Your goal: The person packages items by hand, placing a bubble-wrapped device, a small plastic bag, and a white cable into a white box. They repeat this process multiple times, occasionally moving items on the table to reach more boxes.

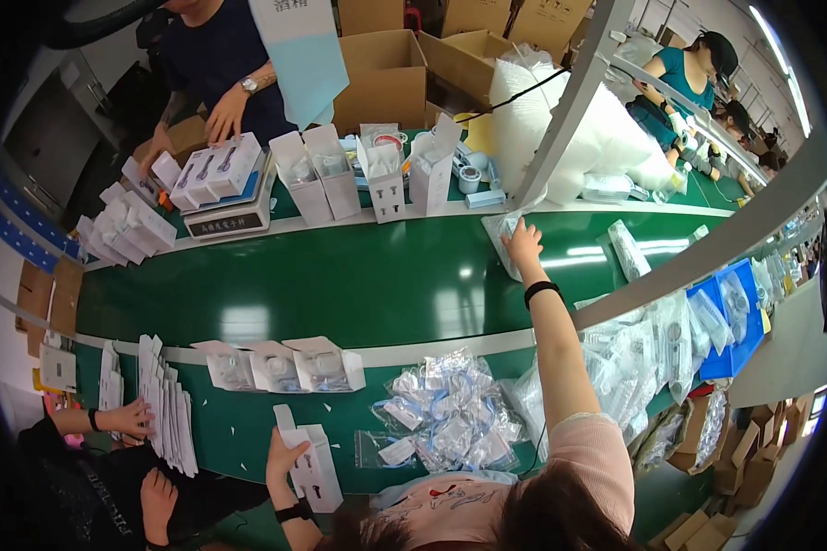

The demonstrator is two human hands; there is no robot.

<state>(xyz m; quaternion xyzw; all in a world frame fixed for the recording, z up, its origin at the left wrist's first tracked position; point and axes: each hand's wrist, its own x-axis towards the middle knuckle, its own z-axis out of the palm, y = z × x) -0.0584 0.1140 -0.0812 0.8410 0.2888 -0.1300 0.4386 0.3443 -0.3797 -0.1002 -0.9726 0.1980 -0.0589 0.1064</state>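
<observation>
My left hand point(285, 456) is closed around the side of an open white printed box point(317, 477) at the near edge of the table. Stretched far across the green conveyor belt point(368, 275), my right hand point(524, 248) has its fingers on a clear plastic bag point(503, 241) by the belt's far rim; what is inside the bag is hard to make out. Between my arms lies a heap of small clear bags point(446, 413) with blue and white parts. Beyond my left hand, three open white boxes point(280, 367) stand in a row with bagged items inside.
To my left a co-worker's hand point(127, 419) touches stacked flat cartons point(165, 404). Larger clear bags point(648, 349) and a blue bin point(730, 321) lie right. A metal post point(565, 119) rises beside my right hand. Across the belt, another person handles boxes on a scale point(228, 222).
</observation>
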